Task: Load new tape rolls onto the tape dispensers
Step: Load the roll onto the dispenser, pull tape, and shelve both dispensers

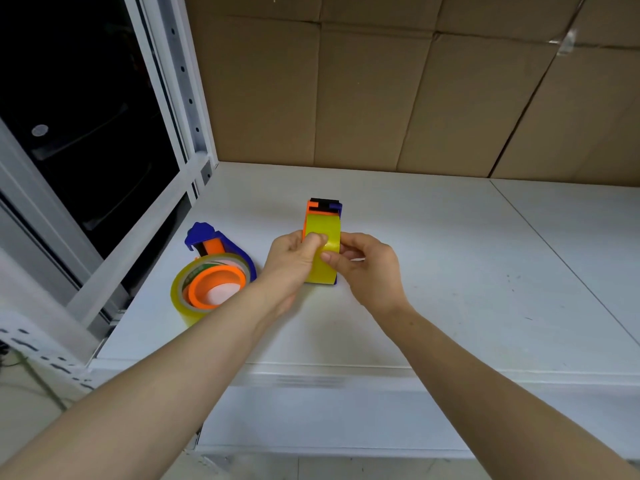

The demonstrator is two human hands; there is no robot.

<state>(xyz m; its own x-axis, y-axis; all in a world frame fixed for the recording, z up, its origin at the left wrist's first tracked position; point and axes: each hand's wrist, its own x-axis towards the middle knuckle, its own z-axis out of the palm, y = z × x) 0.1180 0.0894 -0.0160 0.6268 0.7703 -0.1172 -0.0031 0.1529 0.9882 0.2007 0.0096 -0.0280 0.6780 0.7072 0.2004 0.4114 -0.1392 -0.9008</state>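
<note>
A glossy, translucent yellow tape roll (328, 228) sits in a hard plastic dispenser (323, 210) with a blue body, orange parts and a black piece at its far end. The dispenser stands on edge near the middle of a smooth white shelf (467, 271), and the roll's curved band faces the camera. Both hands close on the roll from opposite sides. The left hand (294, 261) comes in from 8 o'clock with its fingers curled, and its thumb and fingertips pinch the roll's upper face. The right hand (370, 268) comes in from 4 o'clock; its thumb is pressed onto the band lower down and its fingers are curled round the right side. The hands hide the lower half of the dispenser, so whether the tape's end is lifted cannot be told. At 9 o'clock from the hands, near but apart, a second dispenser (207, 237) of the same blue plastic lies on its side. It carries a second roll (181, 301), a yellowish ring around a round orange hub (202, 294). Creased brown cardboard (381, 98), matte and flat, forms the wall at 12 o'clock. A white metal upright (180, 71), punched with small holes, rises at 10 o'clock beside a dark opening. The shelf surface shows a few faint scuffs at 3 o'clock.
</note>
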